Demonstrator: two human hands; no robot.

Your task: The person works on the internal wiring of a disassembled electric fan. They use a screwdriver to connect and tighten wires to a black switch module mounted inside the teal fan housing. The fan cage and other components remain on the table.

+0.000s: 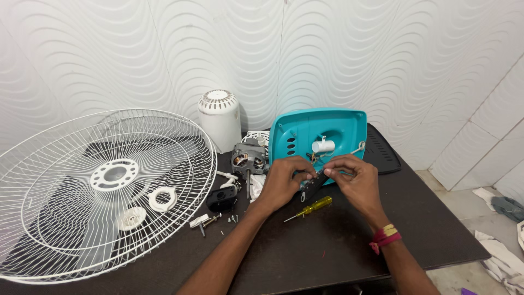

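My left hand (pixel 284 180) and my right hand (pixel 353 177) meet in front of a teal plastic fan base (pixel 316 128) that stands tilted on the dark table (pixel 338 240). Both pinch a small black switch part with thin wires (pixel 313 183) that run into the base. A white tube (pixel 323 146) sticks out of the base's middle. A yellow-handled screwdriver (pixel 312 207) lies on the table just below my hands. The fan motor (pixel 248 159) stands upright to the left of my left hand.
A large white wire fan guard (pixel 71 218) covers the table's left side, with white plastic rings (pixel 162 199) on it. A white motor cover (pixel 219 117) stands at the back. Screws and small parts (pixel 210 220) lie near a black piece (pixel 222 198). White cloth (pixel 505 262) lies on the floor, right.
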